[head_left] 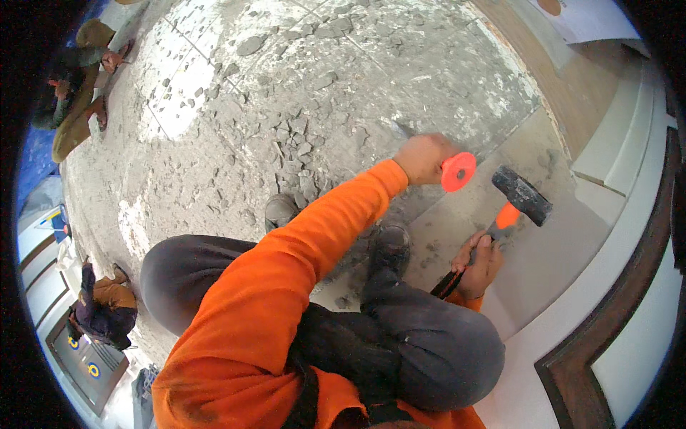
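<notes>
My left hand (421, 159) is closed round a chisel with a round orange-pink hand guard (457, 172). The chisel's blade (402, 129) points away to the left, low over the floor; I cannot tell if it touches. To the right, my right hand (480, 264) grips the handle of a club hammer (523, 195). The hammer's black, worn head is raised just right of the guard and apart from it, and its handle is orange and black. Broken grey mortar chips (296, 139) lie on the floor left of the chisel.
Grey tile (532, 264) and a white wall base with dark brown trim (572, 386) run along the right. Between my dusty shoes (389, 250) and beyond lies rubble. Other people (107, 307) are at the far left, near blue sheeting (37, 168).
</notes>
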The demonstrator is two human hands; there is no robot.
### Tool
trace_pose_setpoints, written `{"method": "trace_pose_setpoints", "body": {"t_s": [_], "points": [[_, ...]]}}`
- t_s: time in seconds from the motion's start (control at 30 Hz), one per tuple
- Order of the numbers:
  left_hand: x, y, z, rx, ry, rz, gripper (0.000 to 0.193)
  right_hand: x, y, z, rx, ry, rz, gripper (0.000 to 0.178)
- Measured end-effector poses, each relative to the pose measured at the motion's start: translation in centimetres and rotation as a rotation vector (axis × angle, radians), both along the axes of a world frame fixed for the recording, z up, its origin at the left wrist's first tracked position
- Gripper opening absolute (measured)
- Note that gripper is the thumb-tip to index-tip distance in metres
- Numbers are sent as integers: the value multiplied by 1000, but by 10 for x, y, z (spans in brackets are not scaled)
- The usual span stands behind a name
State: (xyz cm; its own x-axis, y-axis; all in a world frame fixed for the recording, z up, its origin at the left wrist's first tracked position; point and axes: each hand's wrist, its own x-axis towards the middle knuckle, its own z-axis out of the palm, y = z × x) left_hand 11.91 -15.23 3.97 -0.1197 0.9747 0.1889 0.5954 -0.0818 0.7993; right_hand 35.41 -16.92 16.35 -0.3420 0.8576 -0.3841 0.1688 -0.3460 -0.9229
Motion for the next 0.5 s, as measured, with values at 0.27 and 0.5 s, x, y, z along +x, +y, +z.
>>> {"method": "trace_pose_setpoints", "body": {"t_s": [0.27,0.5], "points": [[-7,4,-2,57,-81,125,26,1,-6,0,-26,-76,34,34],[-19,1,-6,41,-74,226,35,-12,2,-2,66,31,-30,37]]}}
